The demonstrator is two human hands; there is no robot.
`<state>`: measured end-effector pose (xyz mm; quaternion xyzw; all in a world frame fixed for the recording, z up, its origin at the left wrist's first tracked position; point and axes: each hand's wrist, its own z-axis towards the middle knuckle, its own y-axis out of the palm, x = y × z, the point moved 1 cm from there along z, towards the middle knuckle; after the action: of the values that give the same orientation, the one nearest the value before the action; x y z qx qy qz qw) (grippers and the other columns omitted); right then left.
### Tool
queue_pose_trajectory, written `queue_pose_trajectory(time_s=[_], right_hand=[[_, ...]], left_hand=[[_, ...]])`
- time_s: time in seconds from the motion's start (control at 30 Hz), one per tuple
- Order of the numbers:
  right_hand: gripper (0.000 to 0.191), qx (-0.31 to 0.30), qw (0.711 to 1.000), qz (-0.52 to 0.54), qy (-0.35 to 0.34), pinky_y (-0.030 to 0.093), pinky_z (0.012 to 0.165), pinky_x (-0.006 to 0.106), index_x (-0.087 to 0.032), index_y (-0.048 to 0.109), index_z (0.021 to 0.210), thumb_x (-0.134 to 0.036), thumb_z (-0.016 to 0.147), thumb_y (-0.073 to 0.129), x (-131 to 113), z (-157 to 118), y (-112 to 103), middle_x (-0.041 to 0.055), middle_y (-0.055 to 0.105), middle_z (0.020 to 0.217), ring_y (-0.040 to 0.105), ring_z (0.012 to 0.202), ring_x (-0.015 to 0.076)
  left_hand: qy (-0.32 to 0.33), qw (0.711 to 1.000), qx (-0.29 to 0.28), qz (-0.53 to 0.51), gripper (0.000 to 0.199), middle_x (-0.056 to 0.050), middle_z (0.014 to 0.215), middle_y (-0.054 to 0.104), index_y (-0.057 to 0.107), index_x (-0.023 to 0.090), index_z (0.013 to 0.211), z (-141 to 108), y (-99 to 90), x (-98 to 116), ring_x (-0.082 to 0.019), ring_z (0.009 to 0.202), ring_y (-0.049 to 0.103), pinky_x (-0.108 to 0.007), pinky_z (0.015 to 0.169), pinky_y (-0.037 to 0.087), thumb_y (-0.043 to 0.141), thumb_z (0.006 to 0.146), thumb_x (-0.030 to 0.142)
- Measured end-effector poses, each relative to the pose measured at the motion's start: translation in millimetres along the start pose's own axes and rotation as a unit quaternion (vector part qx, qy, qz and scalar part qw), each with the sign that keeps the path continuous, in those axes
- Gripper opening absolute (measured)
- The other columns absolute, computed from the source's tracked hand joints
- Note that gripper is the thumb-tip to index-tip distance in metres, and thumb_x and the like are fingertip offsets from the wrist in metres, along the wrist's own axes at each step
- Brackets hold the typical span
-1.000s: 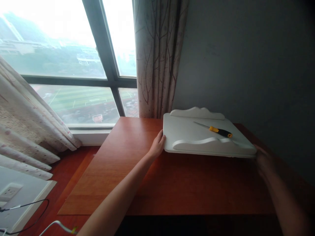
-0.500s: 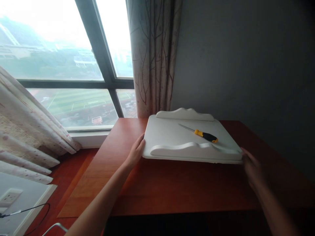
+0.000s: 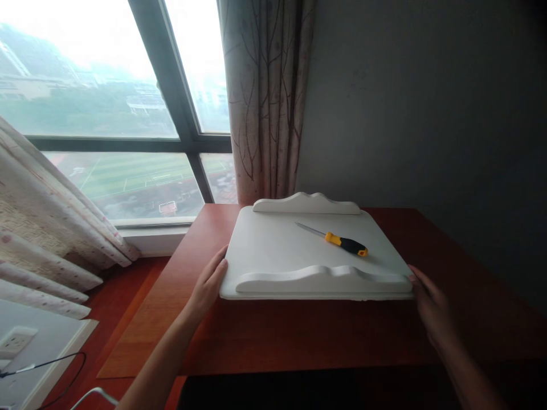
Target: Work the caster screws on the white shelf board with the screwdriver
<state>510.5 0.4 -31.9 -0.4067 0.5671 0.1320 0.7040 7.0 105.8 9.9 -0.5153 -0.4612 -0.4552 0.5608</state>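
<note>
A flat white board with rounded corners is held between my two hands over the table. Along its far edge stands a wavy-topped white rail, and a matching near rail runs along the front. Between the rails lies a yellow-and-black screwdriver, its metal tip pointing to the far left. My left hand is closed round the board's left edge, fingers partly hidden beneath. At the front right corner, my right hand grips the other side. Whether the board touches the tabletop cannot be made out.
The reddish-brown wooden table meets a grey wall behind. To the left are a window and patterned curtains. A wall socket with a black cable is at the lower left.
The board has come nearer to me and shifted left, with both hands still on its sides. The screwdriver has moved along on top of it.
</note>
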Motion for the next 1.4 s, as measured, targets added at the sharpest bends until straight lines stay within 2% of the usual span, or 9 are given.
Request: queue_pose_trajectory(time_s=[0.4,0.67,0.77,0.87,0.97,1.03,1.13,1.27,1.4], right_hand=[[0.065,-0.053,0.998,-0.030,-0.001,0.041,0.112,0.042,-0.026,0.063,0.138,-0.065,0.087,0.057,-18.4,-33.1,-1.8,0.0081,0.062,0.143,0.054,0.134,0.0316],[0.055,-0.093,0.991,-0.090,-0.033,0.047,0.104,0.044,-0.024,0.070,0.124,-0.062,0.087,0.056,-18.3,-20.7,-14.2,0.0107,0.071,0.126,0.063,0.122,0.0318],[0.051,-0.091,0.985,-0.125,-0.076,0.051,0.098,0.043,-0.024,0.072,0.119,-0.060,0.087,0.056,-32.1,-10.2,-13.8,0.0107,0.073,0.120,0.067,0.113,0.0316],[0.048,-0.082,0.974,-0.152,-0.150,0.053,0.093,0.044,-0.025,0.071,0.120,-0.058,0.088,0.056,-64.8,-7.4,-1.2,0.0088,0.071,0.123,0.068,0.107,0.0299],[0.045,-0.134,0.948,-0.162,-0.241,0.054,0.092,0.044,-0.025,0.072,0.116,-0.057,0.090,0.055,-109.1,-13.5,23.8,0.0094,0.071,0.124,0.068,0.104,0.0293],[0.044,-0.223,0.910,-0.191,-0.292,0.053,0.096,0.043,-0.025,0.069,0.121,-0.055,0.093,0.054,-136.4,-19.5,44.2,0.0095,0.068,0.127,0.066,0.110,0.0285],[0.041,-0.292,0.857,-0.231,-0.355,0.052,0.097,0.041,-0.027,0.067,0.124,-0.051,0.093,0.056,-165.3,-24.7,71.5,0.0087,0.066,0.129,0.064,0.114,0.0274],[0.037,-0.312,0.812,-0.289,-0.399,0.053,0.091,0.038,-0.029,0.070,0.121,-0.047,0.090,0.060,-180.8,-23.6,96.1,0.0087,0.069,0.120,0.066,0.106,0.0267],[0.035,-0.311,0.796,-0.326,-0.405,0.053,0.079,0.034,-0.028,0.073,0.116,-0.044,0.085,0.065,-181.2,-20.4,108.0,0.0092,0.072,0.109,0.068,0.098,0.0269]], left_hand=[[-0.034,0.998,0.047,0.014,0.072,-0.010,0.147,0.058,0.061,0.018,0.140,-32.3,-39.0,-1.6,-0.036,0.143,0.045,-0.046,0.123,0.029,0.066,0.082,0.061],[-0.045,0.997,0.060,-0.021,0.070,-0.009,0.148,0.057,0.057,0.020,0.145,-43.4,-49.8,-9.0,-0.036,0.141,0.046,-0.047,0.124,0.027,0.066,0.086,0.057],[-0.044,0.996,0.071,-0.043,0.069,-0.010,0.148,0.057,0.055,0.019,0.146,-44.2,-49.6,-15.4,-0.037,0.139,0.048,-0.050,0.123,0.028,0.066,0.088,0.054],[-0.043,0.995,0.073,-0.058,0.069,-0.011,0.147,0.058,0.055,0.019,0.146,-45.2,-48.1,-17.4,-0.037,0.138,0.049,-0.049,0.120,0.032,0.066,0.088,0.053],[-0.048,0.994,0.075,-0.067,0.070,-0.011,0.143,0.061,0.056,0.018,0.145,-46.2,-46.1,-15.0,-0.036,0.134,0.052,-0.045,0.116,0.039,0.068,0.086,0.053],[-0.053,0.993,0.078,-0.069,0.071,-0.011,0.142,0.062,0.056,0.017,0.145,-46.5,-45.3,-13.3,-0.036,0.133,0.054,-0.043,0.112,0.043,0.068,0.085,0.054],[-0.049,0.993,0.083,-0.061,0.070,-0.011,0.142,0.062,0.058,0.017,0.144,-46.3,-45.4,-12.1,-0.035,0.132,0.054,-0.040,0.111,0.043,0.068,0.085,0.055],[-0.042,0.995,0.081,-0.044,0.068,-0.010,0.142,0.063,0.060,0.018,0.142,-45.8,-46.7,-11.3,-0.034,0.133,0.054,-0.039,0.114,0.039,0.067,0.086,0.056],[-0.044,0.995,0.079,-0.052,0.070,-0.011,0.143,0.062,0.059,0.017,0.142,-46.0,-47.2,-11.2,-0.035,0.134,0.053,-0.041,0.114,0.039,0.067,0.085,0.057]])
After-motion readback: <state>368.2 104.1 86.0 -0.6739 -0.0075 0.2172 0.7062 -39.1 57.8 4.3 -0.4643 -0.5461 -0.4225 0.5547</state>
